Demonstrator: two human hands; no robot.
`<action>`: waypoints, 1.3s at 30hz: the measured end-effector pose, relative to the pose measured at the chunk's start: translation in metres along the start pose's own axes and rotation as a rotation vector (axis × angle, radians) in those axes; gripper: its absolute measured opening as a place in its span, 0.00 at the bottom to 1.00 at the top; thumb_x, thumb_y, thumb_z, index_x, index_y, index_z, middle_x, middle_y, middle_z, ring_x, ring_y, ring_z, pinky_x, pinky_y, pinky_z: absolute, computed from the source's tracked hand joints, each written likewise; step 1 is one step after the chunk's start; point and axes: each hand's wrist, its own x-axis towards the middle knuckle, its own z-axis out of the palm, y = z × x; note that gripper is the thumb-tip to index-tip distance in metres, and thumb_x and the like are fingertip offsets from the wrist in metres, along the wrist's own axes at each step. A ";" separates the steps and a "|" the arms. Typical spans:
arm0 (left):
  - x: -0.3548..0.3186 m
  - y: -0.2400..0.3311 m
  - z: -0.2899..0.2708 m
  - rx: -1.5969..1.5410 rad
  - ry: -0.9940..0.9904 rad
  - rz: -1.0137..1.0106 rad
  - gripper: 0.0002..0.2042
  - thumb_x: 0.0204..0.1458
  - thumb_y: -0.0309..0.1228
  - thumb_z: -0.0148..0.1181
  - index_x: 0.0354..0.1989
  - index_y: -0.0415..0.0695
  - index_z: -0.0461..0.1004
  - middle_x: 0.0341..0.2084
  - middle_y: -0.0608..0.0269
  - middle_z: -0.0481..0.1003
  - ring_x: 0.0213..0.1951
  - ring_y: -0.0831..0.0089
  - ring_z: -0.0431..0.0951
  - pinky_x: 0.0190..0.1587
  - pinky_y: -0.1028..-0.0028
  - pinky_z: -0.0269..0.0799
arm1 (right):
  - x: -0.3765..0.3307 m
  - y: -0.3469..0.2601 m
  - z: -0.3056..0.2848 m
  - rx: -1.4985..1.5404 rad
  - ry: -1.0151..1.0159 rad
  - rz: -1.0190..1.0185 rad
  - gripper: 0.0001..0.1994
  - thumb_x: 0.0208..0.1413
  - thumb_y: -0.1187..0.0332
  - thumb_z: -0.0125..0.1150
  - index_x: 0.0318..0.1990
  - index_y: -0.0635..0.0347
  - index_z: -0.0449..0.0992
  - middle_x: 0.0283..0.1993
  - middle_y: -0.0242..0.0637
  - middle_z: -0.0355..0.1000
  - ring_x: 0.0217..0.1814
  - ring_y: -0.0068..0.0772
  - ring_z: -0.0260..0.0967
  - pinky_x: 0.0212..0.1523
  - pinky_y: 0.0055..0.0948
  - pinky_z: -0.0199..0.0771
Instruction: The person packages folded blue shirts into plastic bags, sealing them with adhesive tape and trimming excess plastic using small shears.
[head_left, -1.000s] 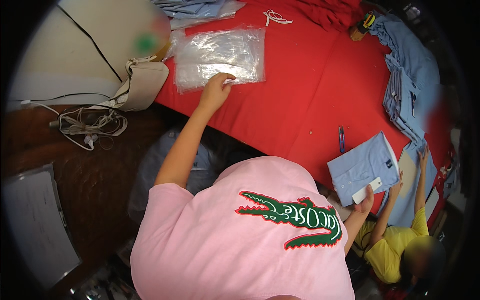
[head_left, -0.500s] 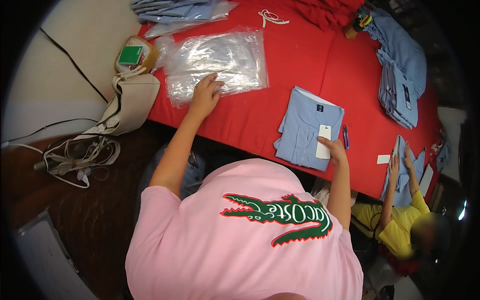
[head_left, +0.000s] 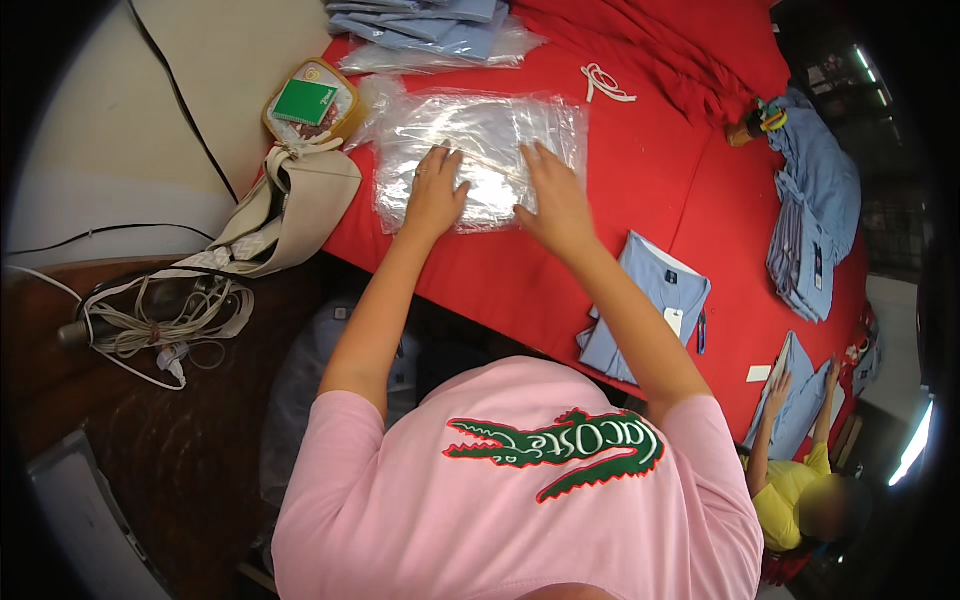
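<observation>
Both my hands rest on a stack of clear plastic bags (head_left: 480, 120) on the red-covered table. My left hand (head_left: 437, 193) lies on the left part of the stack, fingers stretched out. My right hand (head_left: 558, 200) touches its right part, fingers spread and thumb apart. Neither hand holds anything. Beneath my right forearm lies a folded light blue shirt (head_left: 655, 280), partly hidden by the arm, with a white hang tag (head_left: 673, 320) on its front. Small dark blue thread snips (head_left: 702, 332) sit just right of the shirt.
Bagged blue garments (head_left: 430, 30) are piled at the far left. A yellow-rimmed tub (head_left: 345, 100) and a beige bag (head_left: 310, 205) stand at the table's left edge. Folded blue shirts (head_left: 800, 260) lie far right. A co-worker in yellow (head_left: 790, 495) handles a blue garment (head_left: 785, 400).
My right hand has let go of the shirt's tag and moved left onto the plastic bags. My left hand stays on the bags. The view has shifted, so things appear lower and further right.
</observation>
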 end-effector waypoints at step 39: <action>0.120 0.063 0.102 0.340 -0.160 0.202 0.32 0.74 0.52 0.44 0.84 0.59 0.53 0.83 0.60 0.50 0.84 0.53 0.45 0.82 0.43 0.35 | 0.020 0.331 -0.096 0.279 -0.758 0.505 0.16 0.59 0.65 0.72 0.49 0.64 0.81 0.49 0.39 0.81 0.52 0.32 0.79 0.57 0.33 0.77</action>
